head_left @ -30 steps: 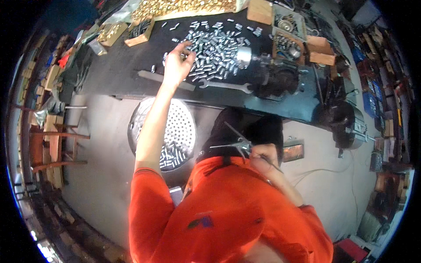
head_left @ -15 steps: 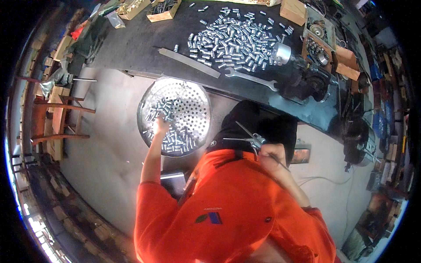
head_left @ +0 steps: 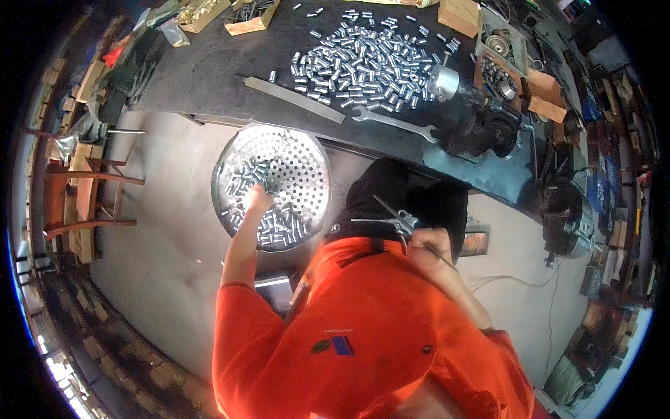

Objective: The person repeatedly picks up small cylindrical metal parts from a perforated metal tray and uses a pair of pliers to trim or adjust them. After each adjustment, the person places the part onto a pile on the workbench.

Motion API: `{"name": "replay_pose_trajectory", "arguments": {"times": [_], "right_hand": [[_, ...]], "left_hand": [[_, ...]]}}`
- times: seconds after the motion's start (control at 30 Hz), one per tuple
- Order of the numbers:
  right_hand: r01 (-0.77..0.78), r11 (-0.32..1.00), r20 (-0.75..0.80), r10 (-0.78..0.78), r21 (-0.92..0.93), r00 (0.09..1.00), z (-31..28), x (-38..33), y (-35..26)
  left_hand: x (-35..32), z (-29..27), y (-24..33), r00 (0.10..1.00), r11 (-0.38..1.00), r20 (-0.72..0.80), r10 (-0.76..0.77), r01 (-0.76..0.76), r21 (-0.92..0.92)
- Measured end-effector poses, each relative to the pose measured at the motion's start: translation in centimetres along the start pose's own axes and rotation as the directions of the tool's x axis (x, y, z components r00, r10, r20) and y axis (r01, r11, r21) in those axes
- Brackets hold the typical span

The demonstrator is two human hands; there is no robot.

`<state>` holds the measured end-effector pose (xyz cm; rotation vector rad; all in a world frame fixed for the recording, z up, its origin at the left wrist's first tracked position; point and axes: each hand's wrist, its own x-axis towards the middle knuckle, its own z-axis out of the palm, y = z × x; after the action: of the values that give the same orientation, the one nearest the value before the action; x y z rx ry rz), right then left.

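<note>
My left hand [head_left: 259, 200] is down in a round perforated metal tray [head_left: 317, 183], among small shiny metal cylinders [head_left: 283, 229]. Its fingers look curled together, and whatever they grip is too small to make out. In front of my waist, my right hand [head_left: 430, 246] is closed round a silver air blow gun [head_left: 403, 222]. The gun's thin nozzle and lever point left, toward the tray. The loose cylinders lie in two groups, one just beyond my left hand and one to its near right.
On the dark workbench [head_left: 202, 77] lie a large heap of metal cylinders [head_left: 370, 63], a flat file [head_left: 293, 100] and an open-end wrench [head_left: 394, 124]. A vise [head_left: 488, 133] stands at the right. Small boxes [head_left: 252, 17] line the back. A thin hose [head_left: 509, 278] trails across the floor.
My left hand stays over the tray and has shifted slightly toward me among the cylinders. The whole view has moved a little; my right hand still holds the blow gun.
</note>
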<state>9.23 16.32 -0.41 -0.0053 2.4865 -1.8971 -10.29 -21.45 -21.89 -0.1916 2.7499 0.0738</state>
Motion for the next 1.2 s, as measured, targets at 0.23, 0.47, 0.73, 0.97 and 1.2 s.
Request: {"name": "replay_pose_trajectory", "arguments": {"times": [0.23,0.47,0.73,0.97,1.2], "right_hand": [[0.039,0.997,-0.009,-0.040,-0.060,0.999,-0.2,-0.3,0.5],[0.107,0.987,0.013,-0.106,-0.118,0.994,-0.2,0.7,-1.1],[0.095,0.995,0.059,-0.096,0.023,0.994,-1.8,0.6,-2.4],[0.121,0.990,0.065,-0.126,0.078,0.990,-2.2,0.8,-2.3],[0.233,0.972,0.116,-0.227,-0.041,0.967,-2.3,1.3,-3.0]], "left_hand": [[-1.1,-3.1,1.0,0.999,0.999,0.032,0.038,-0.038,0.012],[-10.1,-7.9,9.5,0.841,-0.024,0.164,0.515,0.205,-0.978],[-19.5,-10.3,17.9,0.505,-0.230,0.349,0.789,0.770,-0.595],[-20.1,-10.5,18.2,0.469,-0.207,0.320,0.824,0.773,-0.600],[-21.0,-13.1,18.7,0.636,-0.052,0.158,0.756,0.298,-0.953]]}}
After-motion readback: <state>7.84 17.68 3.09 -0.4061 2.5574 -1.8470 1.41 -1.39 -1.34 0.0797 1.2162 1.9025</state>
